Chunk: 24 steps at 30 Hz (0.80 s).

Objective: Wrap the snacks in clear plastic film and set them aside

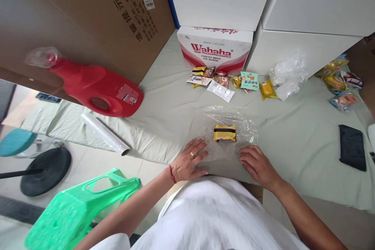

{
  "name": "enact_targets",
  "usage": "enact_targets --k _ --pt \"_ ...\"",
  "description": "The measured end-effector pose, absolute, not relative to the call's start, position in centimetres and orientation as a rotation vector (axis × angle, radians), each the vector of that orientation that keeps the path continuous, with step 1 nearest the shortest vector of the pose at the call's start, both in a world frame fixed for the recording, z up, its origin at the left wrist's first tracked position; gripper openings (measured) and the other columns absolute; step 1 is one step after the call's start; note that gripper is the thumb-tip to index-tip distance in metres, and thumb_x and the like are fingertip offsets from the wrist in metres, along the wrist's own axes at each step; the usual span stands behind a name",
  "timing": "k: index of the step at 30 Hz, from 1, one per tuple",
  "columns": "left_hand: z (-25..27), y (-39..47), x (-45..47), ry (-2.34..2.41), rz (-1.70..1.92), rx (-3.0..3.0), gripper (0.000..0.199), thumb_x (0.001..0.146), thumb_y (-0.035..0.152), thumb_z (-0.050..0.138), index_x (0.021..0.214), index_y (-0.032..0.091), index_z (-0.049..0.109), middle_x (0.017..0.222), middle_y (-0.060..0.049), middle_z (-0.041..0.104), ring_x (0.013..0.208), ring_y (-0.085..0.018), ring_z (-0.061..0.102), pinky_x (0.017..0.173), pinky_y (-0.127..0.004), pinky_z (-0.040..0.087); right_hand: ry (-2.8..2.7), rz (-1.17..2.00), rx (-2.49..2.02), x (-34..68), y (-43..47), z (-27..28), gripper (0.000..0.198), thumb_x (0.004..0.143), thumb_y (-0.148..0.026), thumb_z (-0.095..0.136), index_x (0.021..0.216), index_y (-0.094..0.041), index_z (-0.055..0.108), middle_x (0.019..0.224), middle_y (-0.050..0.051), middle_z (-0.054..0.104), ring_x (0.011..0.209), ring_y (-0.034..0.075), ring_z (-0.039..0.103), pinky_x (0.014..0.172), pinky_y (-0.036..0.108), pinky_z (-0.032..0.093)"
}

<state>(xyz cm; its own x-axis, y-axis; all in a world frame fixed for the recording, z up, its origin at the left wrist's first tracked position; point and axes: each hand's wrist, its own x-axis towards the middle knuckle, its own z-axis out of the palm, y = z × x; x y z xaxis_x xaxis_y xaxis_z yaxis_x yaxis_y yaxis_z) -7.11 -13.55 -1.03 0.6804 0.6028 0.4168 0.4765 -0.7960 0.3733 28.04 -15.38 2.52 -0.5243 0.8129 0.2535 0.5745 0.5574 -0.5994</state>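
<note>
A small yellow snack packet with a dark band lies on a sheet of clear plastic film, spread over the pale green cloth. At the film's near left corner rests my left hand, fingers spread and flat, with a ring and a red cord at the wrist. My right hand lies at the near right edge of the film, its fingers stretched out and slightly bent. The packet sits between and just beyond both hands, touched by neither.
Several snack packets lie before a Wahaha carton. Crumpled clear plastic and more wrapped snacks are farther right, above a black phone-like object. On the left are a red jug, a film roll and a green stool.
</note>
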Motion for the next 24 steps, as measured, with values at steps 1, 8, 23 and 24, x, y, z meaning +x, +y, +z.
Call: enact_targets --k 1,8,23,24 --pt "-1.3 -13.7 -7.4 0.903 0.719 2.649 0.063 0.094 0.056 0.067 0.142 0.018 0.053 0.149 -0.024 0.057 0.149 -0.04 0.047 0.12 -0.063 0.043 -2.301 0.647 -1.119 28.3 -15.1 2.9 0.013 0.1 -0.015 0.057 0.104 -0.023 0.067 0.117 0.011 0.068 0.107 0.025 0.061 0.092 0.043 0.056" --pt "-2.1 -12.8 -8.3 1.095 0.677 2.492 0.024 0.102 0.026 0.057 0.123 0.018 0.066 0.14 -0.018 0.066 0.127 -0.029 0.065 0.106 -0.048 0.058 -2.482 0.62 -1.246 29.5 -15.7 1.8 0.035 0.092 -0.03 0.074 0.124 -0.022 0.064 0.133 0.014 0.064 0.125 0.033 0.057 0.102 0.053 0.053" --pt "0.5 -7.7 -8.4 1.077 0.69 1.893 0.032 0.108 0.042 0.04 0.107 0.024 0.067 0.118 -0.009 0.077 0.141 -0.027 0.058 0.128 -0.055 0.029 -1.945 1.236 -1.488 30.1 -7.8 6.8 0.032 0.1 -0.053 0.059 0.093 -0.023 0.066 0.091 0.004 0.068 0.084 0.018 0.064 0.078 0.031 0.051" --pt "0.6 -7.2 -8.3 1.059 0.7 1.823 0.038 0.109 0.048 0.037 0.11 0.023 0.067 0.119 -0.01 0.076 0.14 -0.027 0.058 0.129 -0.054 0.029 -1.863 1.306 -1.523 30.0 -7.0 6.6 0.036 0.097 -0.058 0.061 0.092 -0.022 0.065 0.083 0.003 0.066 0.076 0.017 0.061 0.073 0.03 0.049"
